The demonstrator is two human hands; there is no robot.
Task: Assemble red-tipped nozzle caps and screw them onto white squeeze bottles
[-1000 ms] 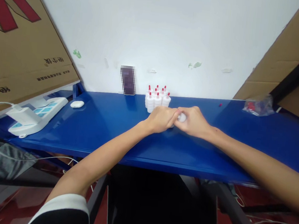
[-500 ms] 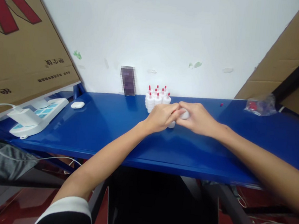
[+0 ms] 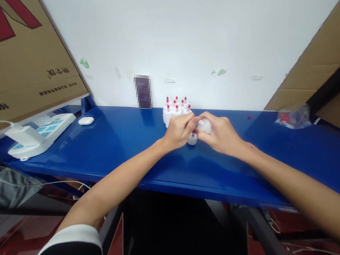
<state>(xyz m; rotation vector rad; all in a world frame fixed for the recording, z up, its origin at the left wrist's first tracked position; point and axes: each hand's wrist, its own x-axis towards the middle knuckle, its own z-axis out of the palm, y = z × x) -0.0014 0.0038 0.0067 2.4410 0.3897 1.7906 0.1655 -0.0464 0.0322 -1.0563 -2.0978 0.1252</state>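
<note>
A: Since hands are covering half of it, where's the main bottle at?

B: One white rounded plastic bottle (image 3: pixel 204 126) is in the right hand (image 3: pixel 222 134), looks to be held above the glossy blue tabletop (image 3: pixel 228 173). Fingers and thumb are wrapped round it, so yeah, properly gripped. The left hand (image 3: pixel 178 129) has its fingers bent right up by the bottle's left end, but I can't tell if they're pinching anything.

A: Any more bottles?

B: One short white bottle with a red tip (image 3: pixel 192 139) on the table, just under where the hands meet. Behind the left hand there's a tight cluster of white plastic bottles with red pointed tips (image 3: pixel 167 117). I count at least eight tips, some overlap. No clue what's inside, the walls are too cloudy.

A: Other containers?

B: One crumpled clear plastic bag (image 3: pixel 298 119) at the far right, red bits inside, too blurry to count. One tiny loose red piece (image 3: pixel 249 117) lies left of it. Over on the left, one white oval case (image 3: pixel 86 120), closed, then one white power strip with blue sockets (image 3: pixel 56 127) with a chunky white charger (image 3: pixel 26 135) on it. Past that, a big printed brown cardboard box (image 3: pixel 29 58).
</note>
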